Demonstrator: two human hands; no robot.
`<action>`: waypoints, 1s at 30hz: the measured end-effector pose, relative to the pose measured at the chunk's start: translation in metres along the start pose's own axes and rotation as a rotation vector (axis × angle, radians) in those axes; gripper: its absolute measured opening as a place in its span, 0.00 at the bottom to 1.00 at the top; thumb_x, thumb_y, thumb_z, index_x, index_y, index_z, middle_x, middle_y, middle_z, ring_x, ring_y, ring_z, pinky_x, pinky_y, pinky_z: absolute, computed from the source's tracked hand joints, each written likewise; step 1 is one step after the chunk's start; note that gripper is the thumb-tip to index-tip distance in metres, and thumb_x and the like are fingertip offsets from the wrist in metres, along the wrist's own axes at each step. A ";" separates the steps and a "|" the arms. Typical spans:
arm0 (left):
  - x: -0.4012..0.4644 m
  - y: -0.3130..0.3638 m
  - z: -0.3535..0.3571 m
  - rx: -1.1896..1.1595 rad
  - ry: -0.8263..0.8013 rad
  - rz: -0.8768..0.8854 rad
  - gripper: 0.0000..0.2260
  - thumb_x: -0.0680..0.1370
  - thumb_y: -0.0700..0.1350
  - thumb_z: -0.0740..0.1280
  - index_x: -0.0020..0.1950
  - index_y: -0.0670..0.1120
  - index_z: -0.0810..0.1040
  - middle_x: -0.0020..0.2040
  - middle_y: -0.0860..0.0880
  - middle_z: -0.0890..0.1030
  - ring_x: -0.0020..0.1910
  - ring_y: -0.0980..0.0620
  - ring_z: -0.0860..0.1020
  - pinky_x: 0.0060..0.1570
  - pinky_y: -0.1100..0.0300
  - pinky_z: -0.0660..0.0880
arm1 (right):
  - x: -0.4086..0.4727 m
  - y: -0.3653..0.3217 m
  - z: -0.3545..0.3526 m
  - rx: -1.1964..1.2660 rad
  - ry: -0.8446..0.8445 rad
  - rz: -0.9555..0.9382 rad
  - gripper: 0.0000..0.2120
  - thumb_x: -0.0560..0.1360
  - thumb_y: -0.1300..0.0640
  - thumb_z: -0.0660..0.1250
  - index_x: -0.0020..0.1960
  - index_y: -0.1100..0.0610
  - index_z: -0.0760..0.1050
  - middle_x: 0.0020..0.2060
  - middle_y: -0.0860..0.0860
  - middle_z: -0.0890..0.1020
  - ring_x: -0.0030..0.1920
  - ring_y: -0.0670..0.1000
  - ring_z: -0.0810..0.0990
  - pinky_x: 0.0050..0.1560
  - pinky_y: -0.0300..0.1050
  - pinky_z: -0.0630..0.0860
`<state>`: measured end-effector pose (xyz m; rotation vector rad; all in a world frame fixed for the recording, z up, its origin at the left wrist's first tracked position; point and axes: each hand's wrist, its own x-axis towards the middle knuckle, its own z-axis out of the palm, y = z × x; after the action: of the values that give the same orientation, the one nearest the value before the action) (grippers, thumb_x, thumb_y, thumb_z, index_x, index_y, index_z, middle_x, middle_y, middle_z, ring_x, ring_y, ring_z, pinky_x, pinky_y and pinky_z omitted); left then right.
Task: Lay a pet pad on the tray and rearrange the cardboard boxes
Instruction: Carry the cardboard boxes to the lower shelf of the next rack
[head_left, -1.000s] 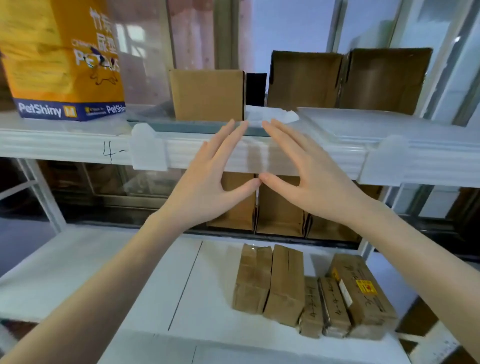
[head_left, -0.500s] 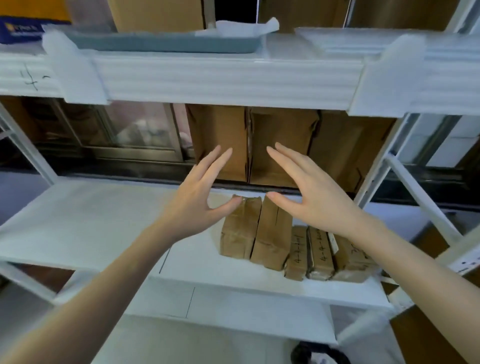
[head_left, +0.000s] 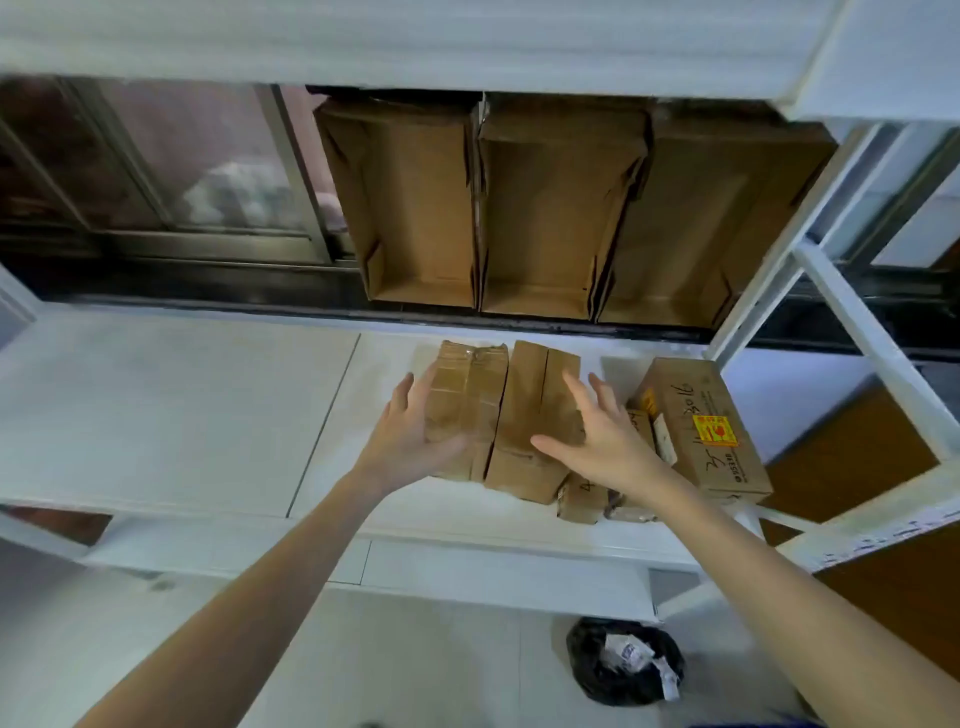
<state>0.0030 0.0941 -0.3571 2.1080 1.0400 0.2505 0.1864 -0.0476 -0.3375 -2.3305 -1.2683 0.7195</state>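
Now | left hand (head_left: 410, 436), right hand (head_left: 602, 441) spread | sealed boxes (head_left: 535, 415) lengthwise front-to-back

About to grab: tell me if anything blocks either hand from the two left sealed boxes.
Nothing visible does. The left hand and right hand hover open over the taped box and plain box.

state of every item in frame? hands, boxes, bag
Left hand: open, over taped box.
Right hand: open, over plain box.
Taped box: sealed, flat on shelf.
Plain box: closed.
Labelled box: closed, flat.
Three back boxes: open, empty.
Black bag: on floor.
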 end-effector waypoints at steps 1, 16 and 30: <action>0.007 -0.004 0.004 -0.011 -0.018 -0.047 0.46 0.67 0.65 0.70 0.76 0.59 0.45 0.78 0.49 0.50 0.77 0.47 0.50 0.72 0.45 0.59 | 0.006 0.004 0.006 0.002 -0.011 0.031 0.44 0.71 0.37 0.65 0.76 0.44 0.43 0.77 0.52 0.43 0.76 0.59 0.48 0.72 0.58 0.59; 0.070 -0.030 0.037 0.124 -0.169 -0.178 0.45 0.67 0.65 0.69 0.74 0.58 0.46 0.73 0.46 0.57 0.68 0.42 0.66 0.65 0.44 0.69 | 0.065 0.025 0.045 0.189 -0.104 0.209 0.50 0.69 0.40 0.70 0.77 0.46 0.40 0.77 0.56 0.44 0.76 0.60 0.54 0.72 0.55 0.58; 0.074 -0.047 0.050 0.066 -0.151 -0.236 0.52 0.63 0.66 0.73 0.75 0.59 0.41 0.72 0.44 0.56 0.69 0.39 0.66 0.63 0.46 0.71 | 0.079 0.028 0.060 0.248 -0.106 0.275 0.53 0.65 0.41 0.74 0.76 0.44 0.41 0.75 0.59 0.50 0.74 0.62 0.58 0.71 0.56 0.61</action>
<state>0.0469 0.1402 -0.4355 2.0037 1.2065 -0.0580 0.2046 0.0108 -0.4201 -2.3064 -0.8480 1.0375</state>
